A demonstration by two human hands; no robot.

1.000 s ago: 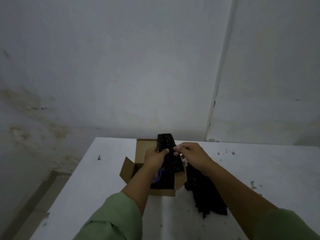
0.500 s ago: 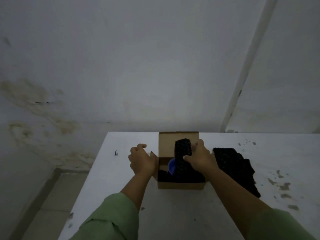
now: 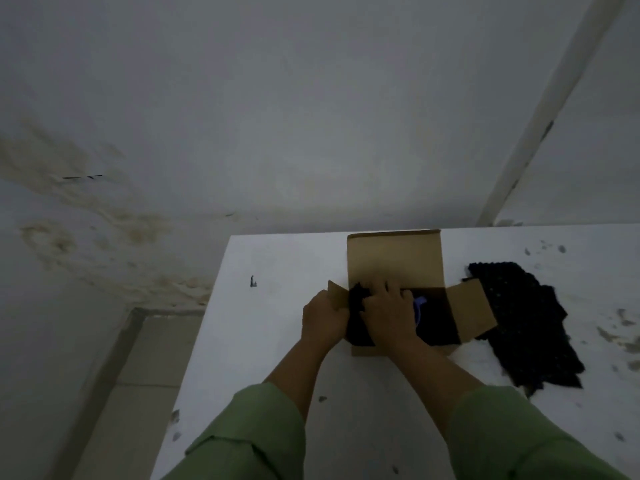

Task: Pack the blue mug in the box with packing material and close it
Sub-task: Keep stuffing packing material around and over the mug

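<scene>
Blue mug [image 3: 419,308] sitting down inside the cardboard box [image 3: 394,261], mostly buried, only a sliver of blue rim peeking out just right of the right hand [image 3: 389,315]. Black packing material [image 3: 356,308] stuffed in around it on the left side of the box. Right hand flat-ish on top of that black stuff, fingers spread and pressing down, not really clenched on anything as far as visible. Left hand [image 3: 323,318] at the box's left wall, fingers wrapped over the small left flap [image 3: 336,295] and gripping it. Back flap standing upright, right flap [image 3: 472,313] folded out and lying over the edge of a second pile of black packing sheet [image 3: 530,323] spread on the white table [image 3: 270,341] just beside the box. Green sleeves [image 3: 249,441] at the bottom. Pretty dim lighting, stained wall [image 3: 104,209] behind.
</scene>
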